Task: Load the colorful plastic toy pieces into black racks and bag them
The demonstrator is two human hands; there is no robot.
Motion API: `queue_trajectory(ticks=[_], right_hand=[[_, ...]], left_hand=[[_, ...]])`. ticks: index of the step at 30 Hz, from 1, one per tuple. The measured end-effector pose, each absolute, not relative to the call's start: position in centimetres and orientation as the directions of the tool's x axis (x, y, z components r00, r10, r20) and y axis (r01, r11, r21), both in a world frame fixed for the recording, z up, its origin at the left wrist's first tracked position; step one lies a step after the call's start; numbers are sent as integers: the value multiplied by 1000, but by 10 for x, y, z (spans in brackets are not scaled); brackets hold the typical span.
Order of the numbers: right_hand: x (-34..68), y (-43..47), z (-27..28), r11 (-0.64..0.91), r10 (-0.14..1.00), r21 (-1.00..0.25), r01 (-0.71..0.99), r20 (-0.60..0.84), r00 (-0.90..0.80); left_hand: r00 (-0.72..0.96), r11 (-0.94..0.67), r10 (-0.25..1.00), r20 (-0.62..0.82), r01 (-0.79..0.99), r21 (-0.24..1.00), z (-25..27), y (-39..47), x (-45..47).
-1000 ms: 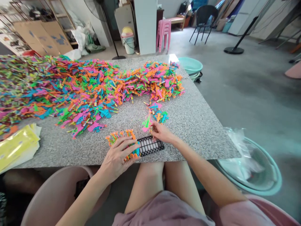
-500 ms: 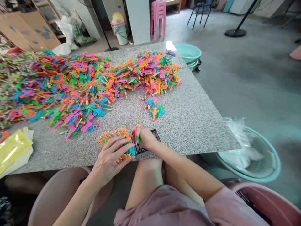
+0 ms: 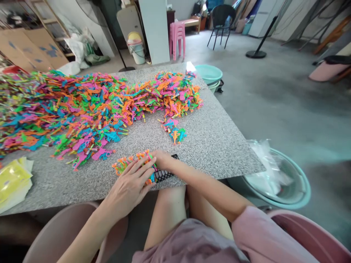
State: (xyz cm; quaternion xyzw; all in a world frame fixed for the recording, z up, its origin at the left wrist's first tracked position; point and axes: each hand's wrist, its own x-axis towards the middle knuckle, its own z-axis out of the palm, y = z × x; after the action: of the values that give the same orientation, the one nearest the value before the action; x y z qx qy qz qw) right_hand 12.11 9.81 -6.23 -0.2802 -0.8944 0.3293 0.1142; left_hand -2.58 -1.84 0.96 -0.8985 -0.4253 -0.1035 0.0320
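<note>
- biggest thing here is the speckled grey stone-look table (image 3: pixel 214 138), running off the left side of the view
- next up, a massive heap of plastic toy pieces (image 3: pixel 90 98) in orange, pink, green and blue, sprawled over the far and left part of the tabletop
- pink tub (image 3: pixel 63 226) sits under the near edge, down by the left forearm
- teal basket (image 3: pixel 304 197) just past the table's right side, with clear plastic bags (image 3: pixel 270 171) in it
- stack of yellow-printed packets (image 3: pixel 15 179) lying near the left end of the near edge, partly out of view
- black grid tray (image 3: pixel 164 176) flat on the table close to the near edge, right in front of the person; its right-end slots show bare
- left hand (image 3: pixel 126 191) is palm down over the toys on the tray's left part, fingers stretched out, thumb on the near side; can't tell if it's actually gripping, the underside is hidden
- right hand (image 3: pixel 161 159) is over the tray, touching or nearly touching the left fingertips; its own fingertips are hidden, so no clue if they're pinching anything
- row of packed toys (image 3: pixel 123 164) pokes out past the left fingers, orange ends up top
- little loose cluster (image 3: pixel 174 136) between heap and tray, one orange piece looks plane-shaped
- one pink-and-green toy (image 3: pixel 150 157) peeks out between the two hands
</note>
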Motion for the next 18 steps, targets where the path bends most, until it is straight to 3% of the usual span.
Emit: queue_trajectory(ticks=[3,5,7,11,14,18], right_hand=[[146,111,-61,635,655,-611,474,100,-749],[168,115,-63,583,790,-448,678,117,-602],[186,113,-65,535,843,-247,808,91,-531],[203,111,-59,646,763,-66,760,15,-647],[198,140,-50,693,718,24,721,76,-692],[178,194,-49,868,494,38,495,40,-869]], left_hand=[[600,-617,775,197,787,31,6,-19,-21],[595,-615,774,214,787,36,3,-18,-21],[594,-617,773,223,786,46,2,-18,-22],[606,-632,765,220,771,74,3,-15,-29],[613,-640,760,215,763,86,5,-14,-33],[618,-638,763,191,767,65,9,-15,-31]])
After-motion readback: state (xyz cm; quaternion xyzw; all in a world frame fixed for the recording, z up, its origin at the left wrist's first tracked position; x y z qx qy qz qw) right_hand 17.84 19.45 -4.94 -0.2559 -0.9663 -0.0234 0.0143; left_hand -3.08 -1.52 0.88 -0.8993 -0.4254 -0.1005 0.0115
